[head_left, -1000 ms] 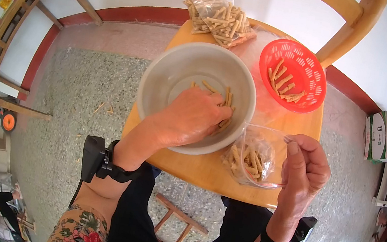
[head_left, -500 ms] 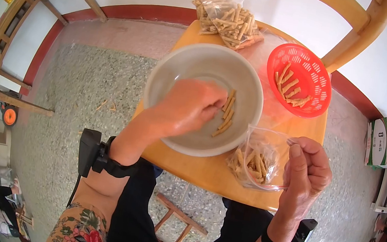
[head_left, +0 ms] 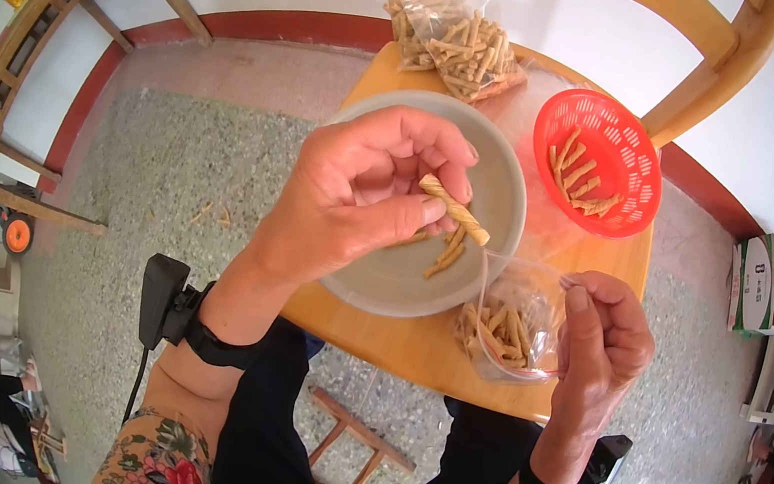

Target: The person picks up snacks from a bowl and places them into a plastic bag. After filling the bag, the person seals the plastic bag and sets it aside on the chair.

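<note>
Raised from low over the round, grey, wide-rimmed bowl [head_left: 504,195] half a second ago, the bare left hand [head_left: 340,189] now has its palm partly upturned, thumb and fingertips pinching one tan, ridged, finger-shaped stick [head_left: 455,210], the other fingers loosely curled; whether more pieces sit behind them cannot be told. One end of the stick points toward the mouth of a small, clear plastic bag [head_left: 521,324], near its rim. The bare right hand [head_left: 605,332] is nearly closed, thumb and forefinger nipping that rim, apparently to keep the mouth spread, while the bag's partly filled body rests on the yellow-brown wooden chair seat [head_left: 370,349], which seems to take its weight. The single bowl stands within easy reach of the left hand, probably for that reason, with about three sticks showing and others perhaps hidden. Farther off, one red, perforated plastic basket [head_left: 581,106] holds roughly five more. Toward the chair's back sits a second, fuller clear bag [head_left: 473,48], its sticks too jumbled to count.
</note>
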Available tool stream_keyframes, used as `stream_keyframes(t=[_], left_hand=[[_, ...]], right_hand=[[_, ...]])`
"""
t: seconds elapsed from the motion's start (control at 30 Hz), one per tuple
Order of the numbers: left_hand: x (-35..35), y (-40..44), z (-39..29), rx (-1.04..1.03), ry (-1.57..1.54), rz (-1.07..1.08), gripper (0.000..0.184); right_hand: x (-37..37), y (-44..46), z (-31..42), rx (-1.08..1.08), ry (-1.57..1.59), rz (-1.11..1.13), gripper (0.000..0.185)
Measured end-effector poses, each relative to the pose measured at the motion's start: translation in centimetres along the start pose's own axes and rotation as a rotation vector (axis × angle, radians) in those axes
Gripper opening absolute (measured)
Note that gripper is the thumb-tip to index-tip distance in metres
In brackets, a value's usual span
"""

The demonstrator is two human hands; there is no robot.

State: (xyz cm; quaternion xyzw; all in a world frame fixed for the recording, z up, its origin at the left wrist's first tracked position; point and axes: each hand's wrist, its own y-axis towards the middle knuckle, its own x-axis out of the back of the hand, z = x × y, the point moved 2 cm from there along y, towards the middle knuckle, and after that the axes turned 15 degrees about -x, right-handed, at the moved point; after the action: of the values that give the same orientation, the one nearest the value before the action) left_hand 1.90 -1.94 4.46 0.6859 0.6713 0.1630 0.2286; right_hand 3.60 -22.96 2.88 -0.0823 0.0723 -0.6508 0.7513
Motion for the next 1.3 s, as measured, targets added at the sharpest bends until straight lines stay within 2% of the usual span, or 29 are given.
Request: stream_keyframes(t=[0.23,0.3,0.37,0.43,0.57,0.6,0.63,0.7,0.73,0.8,0.83,0.9,0.93,1.03,1.3], left_hand=[[-2.0,-0.4,-0.9,-0.043,0.029,0.051,0.028],[-2.6,-0.5,-1.2,-0.098,0.193,0.149,0.023],[-3.4,-0.5,-1.5,-0.131,0.276,0.154,0.021],[-4.5,-0.6,-1.5,-0.155,0.514,0.285,0.021],[-5.6,-0.8,-0.3,-0.385,0.633,0.283,0.02],[-5.1,-0.8,-0.6,-0.321,0.604,0.176,0.019],[-4.3,-0.8,-0.9,-0.321,0.602,0.179,0.019],[-2.0,-0.2,-1.0,-0.208,0.745,0.016,0.019],[-1.8,-0.2,-0.9,-0.209,0.745,0.016,0.019],[-1.5,-0.4,-0.2,0.001,0.644,0.12,0.024],[-1.7,-0.5,0.0,0.001,0.644,0.119,0.024],[-2.9,-0.8,0.2,-0.069,0.596,0.292,0.029],[-3.1,-0.9,0.4,-0.024,0.567,0.336,0.032],[-3.5,-1.4,1.2,0.078,0.592,0.368,0.03],[-3.7,-1.2,0.3,0.104,0.376,0.275,0.021]], right_hand=[[-0.5,-0.1,0.1,0.008,0.024,0.06,0.008],[-0.6,-0.2,0.1,0.008,0.027,0.066,0.008],[-0.7,-0.2,0.2,-0.008,0.031,0.069,0.008],[-0.7,-0.2,0.2,0.004,0.037,0.069,0.008],[-0.3,-0.2,0.3,0.035,0.021,0.046,0.008],[-0.1,-0.2,0.4,0.035,0.02,0.047,0.008],[0.1,-0.2,0.4,0.04,0.024,0.046,0.008],[0.3,-0.2,0.6,0.045,0.031,0.039,0.008],[0.2,-0.3,0.6,0.031,0.015,0.031,0.008],[0.1,-0.2,0.6,0.016,-0.002,0.026,0.008],[0.1,-0.1,0.5,0.024,0.003,0.02,0.008],[0.0,-0.1,0.4,0.031,0.006,0.015,0.008],[-0.1,-0.1,0.4,0.033,0.01,0.013,0.008],[-0.2,-0.2,0.3,0.031,0.014,0.013,0.007],[0.1,-0.8,1.0,0.039,0.034,-0.022,0.007]])
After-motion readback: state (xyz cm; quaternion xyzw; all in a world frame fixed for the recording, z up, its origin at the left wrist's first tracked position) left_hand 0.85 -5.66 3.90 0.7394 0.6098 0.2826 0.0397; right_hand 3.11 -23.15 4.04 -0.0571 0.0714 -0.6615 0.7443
